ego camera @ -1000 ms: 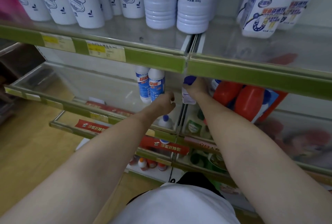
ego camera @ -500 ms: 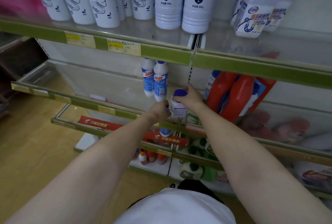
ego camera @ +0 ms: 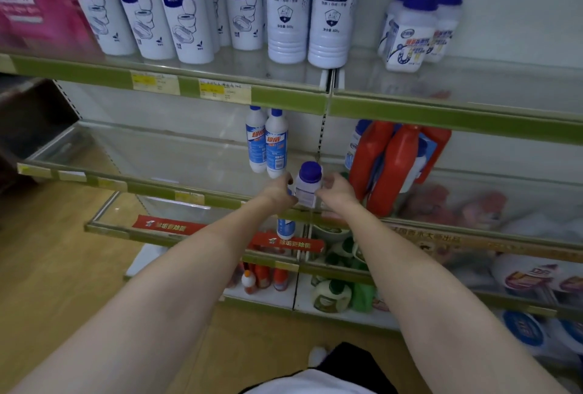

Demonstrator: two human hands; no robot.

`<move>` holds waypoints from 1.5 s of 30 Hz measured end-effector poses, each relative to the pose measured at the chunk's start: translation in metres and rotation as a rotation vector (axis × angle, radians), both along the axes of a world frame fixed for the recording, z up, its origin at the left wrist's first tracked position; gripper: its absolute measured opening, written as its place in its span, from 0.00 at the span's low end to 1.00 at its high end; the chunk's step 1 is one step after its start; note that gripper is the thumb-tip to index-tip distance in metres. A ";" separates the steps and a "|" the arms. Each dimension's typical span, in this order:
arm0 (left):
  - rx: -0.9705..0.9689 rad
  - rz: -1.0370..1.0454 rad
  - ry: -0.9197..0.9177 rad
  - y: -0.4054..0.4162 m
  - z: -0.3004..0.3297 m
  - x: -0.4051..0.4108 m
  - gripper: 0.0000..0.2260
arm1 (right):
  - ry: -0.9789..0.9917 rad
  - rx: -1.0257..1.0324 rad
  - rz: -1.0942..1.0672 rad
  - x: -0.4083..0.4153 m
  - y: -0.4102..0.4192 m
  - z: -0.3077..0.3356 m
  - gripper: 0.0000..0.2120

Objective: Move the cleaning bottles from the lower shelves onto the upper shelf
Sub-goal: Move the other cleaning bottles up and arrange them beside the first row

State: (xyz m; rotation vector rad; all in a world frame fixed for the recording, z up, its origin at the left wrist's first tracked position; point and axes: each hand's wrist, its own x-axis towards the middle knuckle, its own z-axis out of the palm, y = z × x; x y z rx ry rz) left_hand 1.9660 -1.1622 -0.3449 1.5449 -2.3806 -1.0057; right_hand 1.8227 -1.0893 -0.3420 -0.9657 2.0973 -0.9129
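Between the two hands, in front of the lower shelf (ego camera: pixel 202 196) edge, a small white bottle (ego camera: pixel 307 187) with a purple cap is carried clear of the shelving. It stands upright: long axis vertical, cap uppermost, label facing the person. Its base sits at about the level of the green shelf strip, and it appears to rest on nothing but the hands.

The left hand (ego camera: pixel 279 193) is against the bottle's left side, the right hand (ego camera: pixel 336 190) against its right. Fingers of both curl toward the body of the bottle, so both appear to grip it, though the fingertips are largely hidden behind it and which hand bears the load cannot be told. Both are equally near.

The upper shelf (ego camera: pixel 441 84) lies straight above and somewhat behind the grip. Three like bottles with purple caps (ego camera: pixel 419 24) stand at its right section, with bare shelf surface just in front of them. Tall white toilet-cleaner bottles (ego camera: pixel 309 11) occupy the section to the left.

Judgement: the coming move is a vertical lift past the green front strip (ego camera: pixel 441 112), then a forward reach to the right. Keeping the axis upright would let the base land flat. The strip is the likely snag for the base
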 end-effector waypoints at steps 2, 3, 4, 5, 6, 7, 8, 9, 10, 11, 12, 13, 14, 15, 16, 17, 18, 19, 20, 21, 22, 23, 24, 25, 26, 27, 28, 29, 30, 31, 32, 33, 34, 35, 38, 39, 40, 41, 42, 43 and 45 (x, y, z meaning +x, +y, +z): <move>-0.016 -0.006 0.012 -0.002 0.001 -0.011 0.25 | 0.040 0.000 0.017 -0.006 0.000 -0.002 0.20; -0.010 -0.005 0.023 -0.003 0.002 -0.018 0.26 | 0.064 -0.006 0.031 -0.011 -0.001 -0.003 0.21; 0.002 -0.004 0.031 -0.004 0.001 -0.024 0.28 | 0.076 -0.003 0.040 -0.016 -0.002 -0.004 0.22; 0.010 0.002 0.043 -0.005 0.001 -0.030 0.28 | 0.080 -0.007 0.047 -0.022 -0.003 -0.007 0.24; 0.009 0.010 0.055 -0.006 -0.001 -0.036 0.29 | 0.087 -0.001 0.063 -0.028 -0.004 -0.010 0.25; 0.005 0.020 0.067 -0.007 -0.003 -0.041 0.30 | 0.100 0.006 0.084 -0.035 -0.006 -0.014 0.25; 0.008 0.031 0.083 -0.009 -0.006 -0.046 0.32 | 0.117 0.020 0.107 -0.041 -0.008 -0.018 0.25; 0.017 0.049 0.103 -0.011 -0.009 -0.051 0.33 | 0.136 0.026 0.136 -0.046 -0.010 -0.021 0.25; 0.028 0.073 0.126 -0.013 -0.010 -0.054 0.33 | 0.157 0.040 0.161 -0.051 -0.012 -0.023 0.24; 0.027 0.096 0.144 -0.015 -0.012 -0.057 0.33 | 0.178 0.052 0.188 -0.054 -0.014 -0.026 0.24; 0.022 0.114 0.147 -0.017 -0.013 -0.059 0.32 | 0.196 0.066 0.212 -0.057 -0.015 -0.028 0.23; 0.012 0.120 0.134 -0.018 -0.012 -0.061 0.32 | 0.208 0.075 0.233 -0.060 -0.017 -0.030 0.23; 0.002 0.120 0.114 -0.021 -0.011 -0.063 0.33 | 0.214 0.081 0.252 -0.063 -0.020 -0.032 0.23; -0.009 0.116 0.093 -0.023 -0.009 -0.064 0.33 | 0.216 0.081 0.269 -0.066 -0.022 -0.035 0.23; -0.016 0.110 0.081 -0.025 -0.007 -0.066 0.33 | 0.211 0.086 0.280 -0.068 -0.024 -0.037 0.23; -0.015 0.101 0.079 -0.028 -0.006 -0.066 0.32 | 0.204 0.089 0.286 -0.070 -0.027 -0.040 0.23; -0.004 0.092 0.091 -0.031 -0.006 -0.066 0.32 | 0.197 0.091 0.293 -0.071 -0.028 -0.042 0.23; 0.018 0.096 0.116 -0.033 -0.007 -0.065 0.33 | 0.193 0.089 0.301 -0.072 -0.031 -0.045 0.23; 0.043 0.109 0.151 -0.034 -0.010 -0.064 0.34 | 0.191 0.086 0.307 -0.072 -0.032 -0.047 0.22; 0.076 0.139 0.189 -0.034 -0.013 -0.062 0.35 | 0.191 0.081 0.312 -0.072 -0.034 -0.049 0.21; 0.112 0.179 0.228 -0.033 -0.017 -0.060 0.35 | 0.190 0.077 0.317 -0.072 -0.035 -0.050 0.21; 0.149 0.224 0.257 -0.032 -0.021 -0.060 0.35 | 0.186 0.074 0.319 -0.071 -0.036 -0.052 0.20; 0.178 0.262 0.278 -0.030 -0.024 -0.060 0.36 | 0.179 0.076 0.320 -0.071 -0.036 -0.053 0.20; 0.196 0.289 0.285 -0.028 -0.025 -0.060 0.36 | 0.172 0.080 0.322 -0.072 -0.036 -0.053 0.19; 0.201 0.307 0.286 -0.027 -0.025 -0.060 0.36 | 0.170 0.085 0.323 -0.072 -0.036 -0.053 0.19; 0.202 0.321 0.279 -0.028 -0.024 -0.060 0.37 | 0.169 0.089 0.322 -0.073 -0.036 -0.054 0.19; 0.204 0.335 0.281 -0.030 -0.023 -0.059 0.37 | 0.167 0.092 0.320 -0.073 -0.037 -0.053 0.20; 0.217 0.359 0.300 -0.031 -0.020 -0.057 0.37 | 0.160 0.093 0.316 -0.073 -0.039 -0.052 0.20; 0.236 0.386 0.346 -0.033 -0.018 -0.055 0.35 | 0.159 0.092 0.315 -0.072 -0.040 -0.050 0.20; 0.262 0.412 0.406 -0.033 -0.014 -0.052 0.32 | 0.157 0.093 0.314 -0.071 -0.041 -0.048 0.21; 0.295 0.434 0.473 -0.033 -0.009 -0.048 0.29 | 0.161 0.097 0.318 -0.070 -0.043 -0.046 0.20; 0.331 0.455 0.540 -0.034 -0.005 -0.043 0.26 | 0.159 0.100 0.318 -0.067 -0.044 -0.044 0.20; 0.371 0.468 0.600 -0.034 -0.001 -0.037 0.25 | 0.159 0.098 0.320 -0.065 -0.045 -0.042 0.18; 0.416 0.469 0.647 -0.034 0.004 -0.031 0.24 | 0.159 0.095 0.318 -0.061 -0.046 -0.040 0.17; 0.534 0.415 0.733 -0.032 0.010 -0.011 0.19 | 0.167 0.085 0.323 -0.050 -0.047 -0.033 0.16; 0.562 0.396 0.757 -0.031 0.010 -0.005 0.16 | 0.166 0.088 0.322 -0.045 -0.048 -0.029 0.16; 0.592 0.380 0.781 -0.030 0.010 0.001 0.15 | 0.173 0.098 0.323 -0.040 -0.048 -0.026 0.16; 0.623 0.363 0.802 -0.028 0.010 0.006 0.16 | 0.183 0.113 0.323 -0.035 -0.048 -0.024 0.15; 0.646 0.340 0.817 -0.027 0.010 0.012 0.18 | 0.208 0.132 0.330 -0.031 -0.047 -0.022 0.14; 0.656 0.325 0.823 -0.027 0.009 0.017 0.20 | 0.233 0.152 0.333 -0.026 -0.047 -0.021 0.13; 0.664 0.332 0.834 -0.025 0.006 0.028 0.21 | 0.286 0.186 0.357 -0.014 -0.044 -0.019 0.16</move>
